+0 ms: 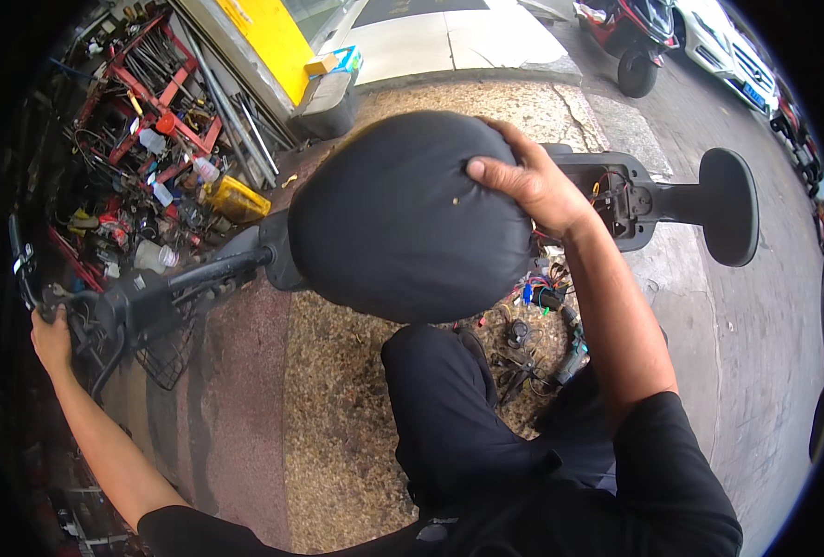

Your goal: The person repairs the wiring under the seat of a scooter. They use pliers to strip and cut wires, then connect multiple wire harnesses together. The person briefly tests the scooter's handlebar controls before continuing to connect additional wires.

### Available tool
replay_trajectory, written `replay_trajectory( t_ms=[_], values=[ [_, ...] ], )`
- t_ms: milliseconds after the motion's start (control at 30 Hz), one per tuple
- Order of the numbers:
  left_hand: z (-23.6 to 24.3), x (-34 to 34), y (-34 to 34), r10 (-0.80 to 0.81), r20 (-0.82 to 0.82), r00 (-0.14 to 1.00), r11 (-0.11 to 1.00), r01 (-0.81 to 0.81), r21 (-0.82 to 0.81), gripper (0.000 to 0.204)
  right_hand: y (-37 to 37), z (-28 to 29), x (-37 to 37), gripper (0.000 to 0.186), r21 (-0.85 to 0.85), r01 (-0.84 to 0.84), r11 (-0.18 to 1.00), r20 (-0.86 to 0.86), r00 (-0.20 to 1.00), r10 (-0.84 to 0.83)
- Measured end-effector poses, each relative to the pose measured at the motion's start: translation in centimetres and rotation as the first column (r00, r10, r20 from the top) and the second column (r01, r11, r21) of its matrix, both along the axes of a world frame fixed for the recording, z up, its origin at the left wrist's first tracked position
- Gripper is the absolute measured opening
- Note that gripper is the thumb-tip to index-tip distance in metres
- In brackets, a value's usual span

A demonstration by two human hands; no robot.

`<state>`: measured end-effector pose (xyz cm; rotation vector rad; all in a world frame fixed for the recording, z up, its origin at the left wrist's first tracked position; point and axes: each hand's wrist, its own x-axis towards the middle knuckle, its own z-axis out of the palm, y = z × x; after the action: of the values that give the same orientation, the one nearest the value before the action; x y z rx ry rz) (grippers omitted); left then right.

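A two-wheeler, an electric bike by its look, stretches across the view in front of me. My right hand (540,190) grips the right end of its black padded seat (393,223), thumb on top and the other fingers over the far edge. At far left, my left hand (52,342) is closed around the end of the handlebar (78,311); its fingertips are partly hidden. A wire basket (163,357) hangs by the front column (217,269). Right of the seat lies an uncovered rear compartment (621,200) with wires inside, then a black backrest pad (729,206).
Below the seat, loose wires with connectors (547,288) and a teal power tool (572,357) lie near my bent knee (431,362). Cluttered tools and a red rack (166,84) fill the upper left. A grey bin (328,104), red scooter (635,46) and white car (727,46) stand beyond.
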<state>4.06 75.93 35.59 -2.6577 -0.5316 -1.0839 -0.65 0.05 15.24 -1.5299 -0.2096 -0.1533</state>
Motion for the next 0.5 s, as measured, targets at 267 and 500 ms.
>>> replay_trajectory(
  t_ms=[267, 500],
  values=[
    [-3.4, -8.4, -9.5, 0.056, -0.251, 0.966, 0.995, -0.033, 0.097, 0.082, -2.9, -0.3, 4.6, 0.094, -0.080, 0.010, 0.997, -0.034, 0.999, -0.013],
    [-2.6, -6.9, -11.8, -0.249, -0.215, 0.944, 0.916, 0.158, -0.368, 0.058, -4.7, -0.9, 7.1, 0.092, -0.014, 0.011, 1.000, -0.120, 0.993, -0.012]
  ],
)
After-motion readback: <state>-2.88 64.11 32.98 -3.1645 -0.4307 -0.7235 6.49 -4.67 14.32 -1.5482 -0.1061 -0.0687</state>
